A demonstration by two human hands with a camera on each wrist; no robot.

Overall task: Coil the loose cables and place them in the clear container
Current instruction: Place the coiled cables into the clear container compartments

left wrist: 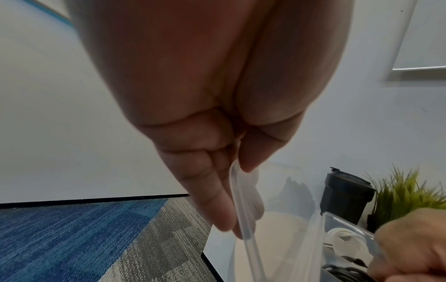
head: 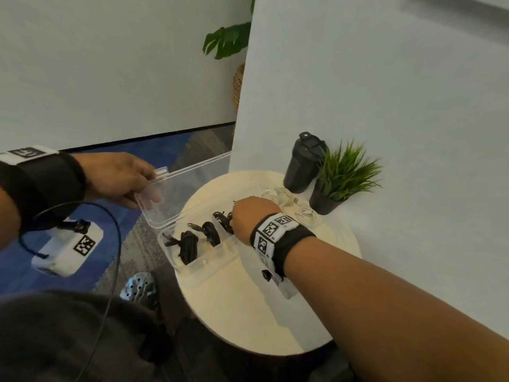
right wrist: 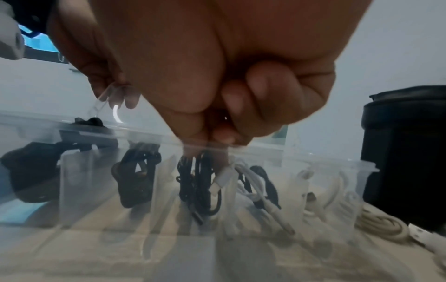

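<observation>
A clear container (head: 212, 261) with divided compartments stands on the round table (head: 248, 312). Coiled black cables (head: 188, 244) lie in its left compartments. My left hand (head: 154, 186) pinches the tab of the clear lid (head: 190, 186) and holds it raised off the table's left side; the left wrist view shows thumb and fingers of this hand (left wrist: 237, 196) on the lid's edge (left wrist: 248, 248). My right hand (head: 234, 213) reaches into the container with curled fingers. In the right wrist view this hand (right wrist: 217, 137) dips past the rim and appears to pinch a white cable (right wrist: 241, 169) beside a black cable (right wrist: 195, 183).
Loose white cables (head: 286, 198) lie on the table behind the container, one coil (right wrist: 378, 227) just outside its right wall. A black bottle (head: 303, 164) and a potted green plant (head: 341, 175) stand at the back against a white panel. Carpeted floor lies to the left.
</observation>
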